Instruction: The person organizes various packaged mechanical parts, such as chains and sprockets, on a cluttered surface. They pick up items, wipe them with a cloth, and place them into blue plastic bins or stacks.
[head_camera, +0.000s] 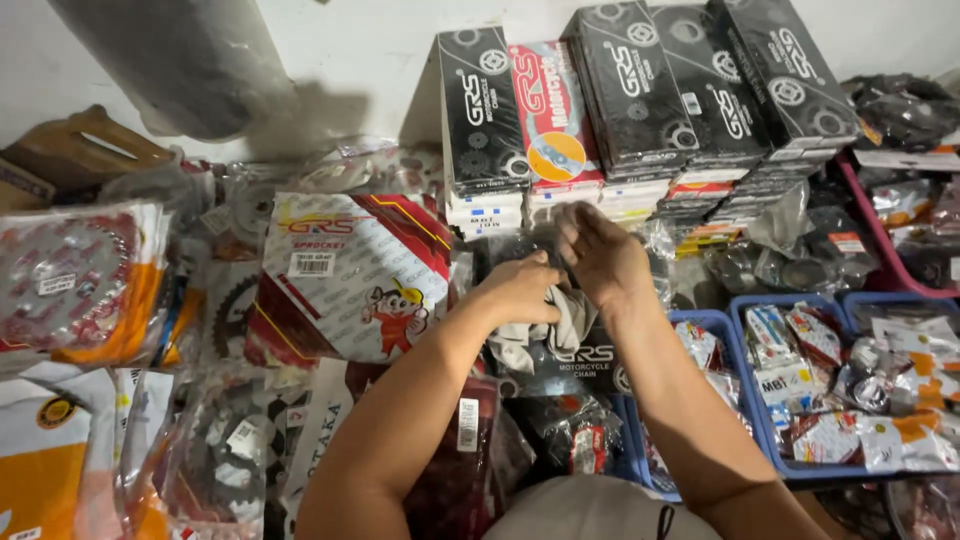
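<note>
Two bare forearms, no sleeves or jewellery; pale grey garment with dark drawstring below.

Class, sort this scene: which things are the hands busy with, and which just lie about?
In hand:
left hand
right hand
white cloth

Lying about:
stacked black boxes
sprocket packet
blue trays

My two bare arms reach up from six o'clock and meet near the middle. My left hand (522, 288) is curled into a loose fist, knuckles up, pointing to one o'clock. My right hand (600, 255) sits just beside it at two o'clock, fingers bent down and pinched together.
</note>
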